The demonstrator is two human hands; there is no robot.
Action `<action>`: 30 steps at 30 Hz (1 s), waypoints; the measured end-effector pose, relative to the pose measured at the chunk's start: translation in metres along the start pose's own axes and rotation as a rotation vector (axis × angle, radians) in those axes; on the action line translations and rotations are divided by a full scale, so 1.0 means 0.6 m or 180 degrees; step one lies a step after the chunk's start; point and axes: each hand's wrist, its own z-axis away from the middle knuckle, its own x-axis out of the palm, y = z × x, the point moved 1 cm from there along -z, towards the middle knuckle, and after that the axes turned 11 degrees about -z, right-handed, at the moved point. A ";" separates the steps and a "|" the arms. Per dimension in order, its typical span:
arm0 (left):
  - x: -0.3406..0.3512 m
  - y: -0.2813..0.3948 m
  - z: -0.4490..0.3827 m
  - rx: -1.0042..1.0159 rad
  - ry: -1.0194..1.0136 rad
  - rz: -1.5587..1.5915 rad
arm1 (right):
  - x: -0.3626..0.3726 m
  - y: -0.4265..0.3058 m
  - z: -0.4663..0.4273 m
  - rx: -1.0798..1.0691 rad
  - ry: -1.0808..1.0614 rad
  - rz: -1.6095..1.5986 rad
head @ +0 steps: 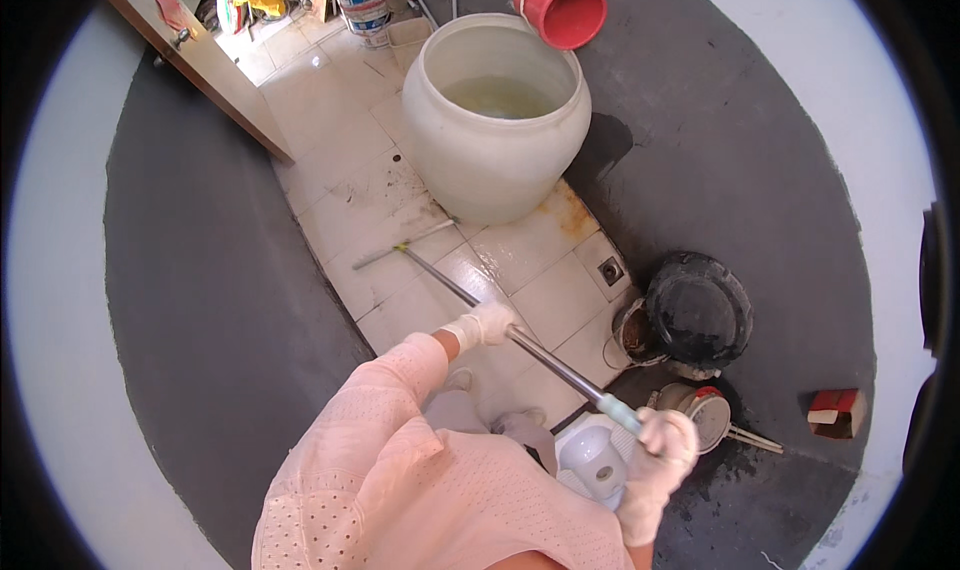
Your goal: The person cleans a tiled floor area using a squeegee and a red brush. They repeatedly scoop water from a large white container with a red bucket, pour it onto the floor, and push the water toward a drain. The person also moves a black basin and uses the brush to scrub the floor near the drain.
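My left hand (491,324), in a whitish glove, is closed around the metal pole of a long-handled floor squeegee (559,367). My right hand (664,446), gloved too, grips the pale blue-green end of the same pole. From my hands the pole slants away to a wide, thin squeegee head (375,256) with a yellow-green joint. That head lies on the pale floor tiles (442,285), its far end close to the base of a large cream-coloured jar (491,161). Water (499,97) stands inside the jar.
A red bucket (574,16) tips at the jar's rim. Right of the tiles are a floor drain (611,271), a black basin (699,307), a small bucket (637,331) and a squat toilet (589,457). An open door (217,75) stands at the upper left, near a paint bucket (364,7).
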 end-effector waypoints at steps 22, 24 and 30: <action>-0.186 0.406 -0.402 0.1228 0.2317 0.0996 | -0.154 -0.302 -0.208 -0.1545 -0.1903 -0.0226; -0.195 0.385 -0.452 0.0959 0.1800 0.0698 | -0.173 -0.282 -0.263 -0.1273 -0.2742 0.0890; -0.102 0.304 -0.494 0.0109 0.1453 0.1027 | -0.103 -0.172 -0.296 -0.0868 -0.2672 0.0402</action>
